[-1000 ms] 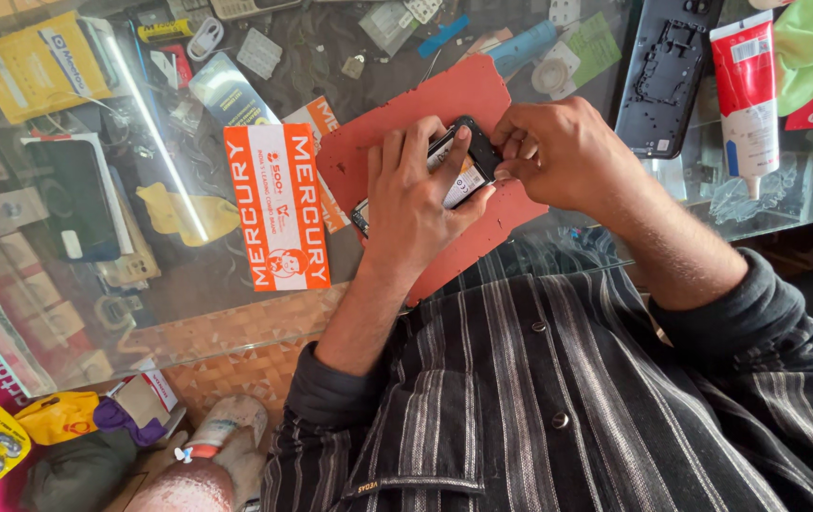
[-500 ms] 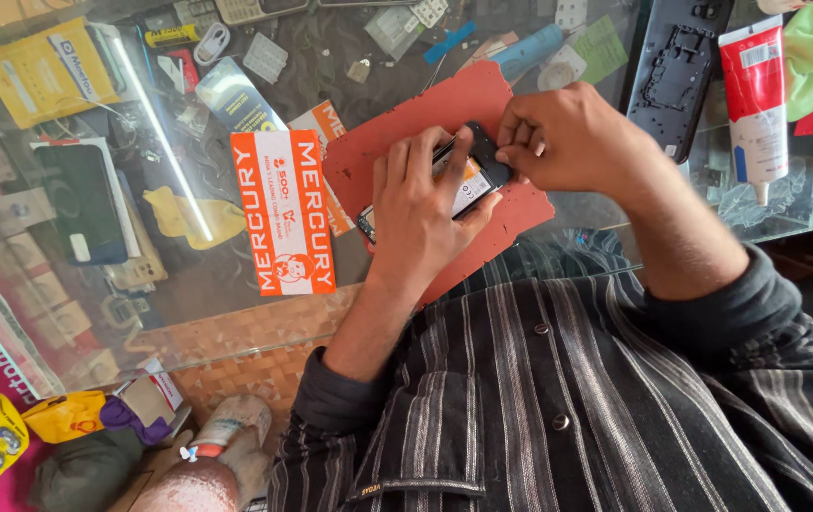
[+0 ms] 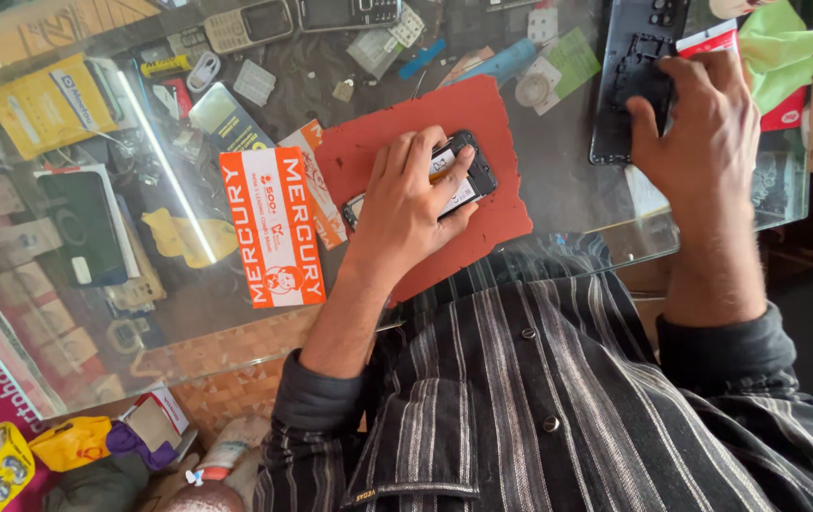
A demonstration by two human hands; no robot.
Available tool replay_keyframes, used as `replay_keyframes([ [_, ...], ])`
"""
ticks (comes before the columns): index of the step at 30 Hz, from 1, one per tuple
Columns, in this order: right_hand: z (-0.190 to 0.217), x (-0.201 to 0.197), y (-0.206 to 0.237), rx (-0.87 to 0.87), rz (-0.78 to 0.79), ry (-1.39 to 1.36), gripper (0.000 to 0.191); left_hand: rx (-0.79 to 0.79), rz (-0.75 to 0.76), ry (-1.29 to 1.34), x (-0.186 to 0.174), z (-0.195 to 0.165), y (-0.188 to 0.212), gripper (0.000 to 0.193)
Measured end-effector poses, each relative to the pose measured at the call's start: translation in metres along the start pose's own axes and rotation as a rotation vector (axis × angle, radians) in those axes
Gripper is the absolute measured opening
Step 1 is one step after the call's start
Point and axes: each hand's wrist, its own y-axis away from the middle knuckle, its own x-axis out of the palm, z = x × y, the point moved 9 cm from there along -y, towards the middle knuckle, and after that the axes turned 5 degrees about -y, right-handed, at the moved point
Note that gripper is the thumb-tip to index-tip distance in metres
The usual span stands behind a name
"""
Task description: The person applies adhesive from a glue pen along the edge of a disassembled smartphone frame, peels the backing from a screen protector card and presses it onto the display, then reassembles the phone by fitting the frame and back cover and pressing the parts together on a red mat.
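Right hand (image 3: 705, 118) now off phone (image 3: 458, 180), at counter's (image 3: 558, 171) far-right edge.

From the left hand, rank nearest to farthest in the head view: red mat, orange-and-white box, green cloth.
1. Red mat: directly under the left hand.
2. Orange-and-white box: just to its left on the glass.
3. Green cloth: far top-right corner.

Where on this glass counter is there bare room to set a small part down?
Bare glass lies between the red rubber mat and the black phone back cover, and along the near edge under the right hand. The mat's near corner beside the left hand is free. The far edge, with keypad phones and loose parts, is crowded.
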Motion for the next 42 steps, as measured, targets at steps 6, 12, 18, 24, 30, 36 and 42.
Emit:
replay_keyframes([
  [6,-0.007,0.008,0.004,-0.118,0.149,0.030,0.045,0.055,0.008,0.010,-0.004,-0.005,-0.007,0.061],
  [12,-0.007,0.012,-0.002,-0.159,0.264,0.044,0.040,-0.014,-0.063,0.077,-0.024,0.001,0.014,0.066],
  [18,0.001,0.005,-0.012,-0.257,0.242,-0.042,0.039,-0.239,-0.191,-0.003,-0.053,0.026,0.067,0.087],
  [24,-0.021,-0.009,-0.021,-0.220,0.150,-0.197,0.054,-0.343,-0.180,0.009,-0.047,0.035,0.100,0.095],
  [30,-0.063,-0.010,-0.011,0.076,0.241,-0.365,0.023,-0.309,-0.230,0.079,-0.046,0.041,0.098,0.088],
  [36,0.020,-0.041,-0.002,-0.310,0.093,-0.319,0.021,-0.284,-0.221,0.070,-0.037,0.036,0.081,0.087],
  [42,0.156,0.023,0.036,-0.781,-0.038,-0.359,0.021,-0.276,-0.304,0.169,-0.040,0.033,0.078,0.059],
])
